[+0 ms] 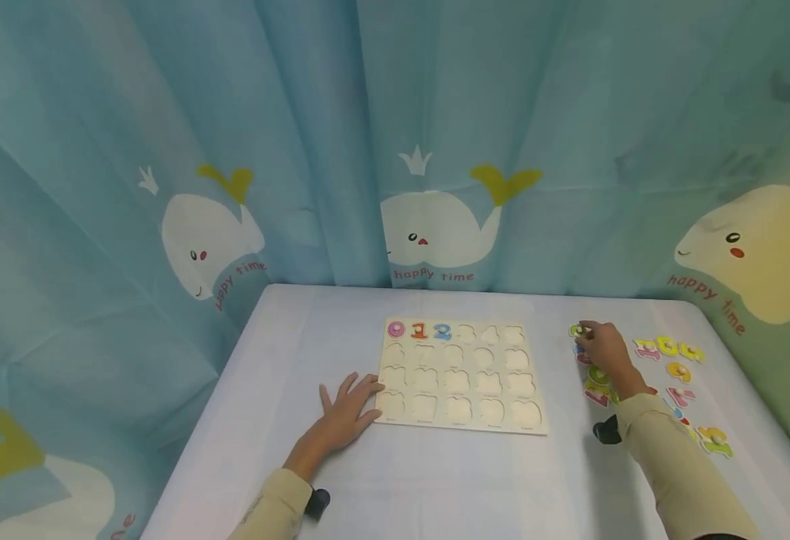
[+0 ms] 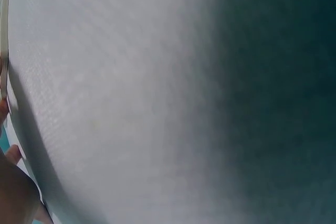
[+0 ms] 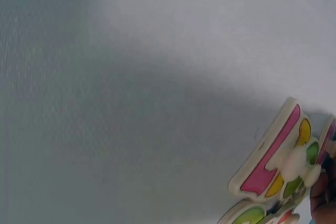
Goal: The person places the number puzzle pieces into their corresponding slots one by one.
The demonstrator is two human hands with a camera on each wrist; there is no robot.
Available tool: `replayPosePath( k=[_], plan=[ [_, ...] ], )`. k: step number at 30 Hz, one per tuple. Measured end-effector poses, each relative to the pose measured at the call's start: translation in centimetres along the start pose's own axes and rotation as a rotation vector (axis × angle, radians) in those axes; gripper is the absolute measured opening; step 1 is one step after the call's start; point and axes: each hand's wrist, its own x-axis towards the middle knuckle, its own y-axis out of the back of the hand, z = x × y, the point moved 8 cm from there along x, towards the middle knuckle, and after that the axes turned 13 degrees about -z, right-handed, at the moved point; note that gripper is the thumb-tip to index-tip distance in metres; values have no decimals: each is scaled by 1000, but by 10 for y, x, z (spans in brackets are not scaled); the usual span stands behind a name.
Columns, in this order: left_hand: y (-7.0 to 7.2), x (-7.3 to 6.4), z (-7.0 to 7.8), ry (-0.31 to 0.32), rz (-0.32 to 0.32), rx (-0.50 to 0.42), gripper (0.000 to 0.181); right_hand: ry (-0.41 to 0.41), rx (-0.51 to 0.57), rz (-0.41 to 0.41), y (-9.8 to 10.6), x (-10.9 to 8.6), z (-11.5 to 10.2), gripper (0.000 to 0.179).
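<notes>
A pale wooden number puzzle board (image 1: 435,426) lies on the table, with a pink 0 (image 1: 396,329), a red 1 (image 1: 419,331) and a blue 2 (image 1: 443,331) in its top row. My left hand (image 1: 342,416) rests with spread fingers against the board's left edge; only part of it shows in the left wrist view. Over at the right, my right hand (image 1: 605,351) pinches a small green number piece (image 1: 575,330) at its fingertips. Below that hand lie more number pieces, including a pink, yellow and green one (image 3: 270,169) in the right wrist view.
More number pieces lie to the right, among them a yellow one (image 1: 668,345), an orange 9 (image 1: 679,372) and a pink one (image 1: 680,395). A whale-print curtain (image 1: 327,187) hangs behind the white table (image 1: 462,480).
</notes>
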Motion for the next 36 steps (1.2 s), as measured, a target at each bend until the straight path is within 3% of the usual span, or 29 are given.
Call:
replayPosePath(
  k=[7,18,25,36],
  plan=[
    [-2,1,-1,18,-20,13,42,-25,-38,5,-4,4,3,34],
    [-2,-2,2,22,-14,8,41,9,-57,114,1,-3,-6,28],
    [-1,-2,3,15,2,6,40,-11,-45,173,-1,-8,-8,23],
    [0,0,0,14,5,-7,40,34,-67,245,1,-4,-30,26]
  ],
)
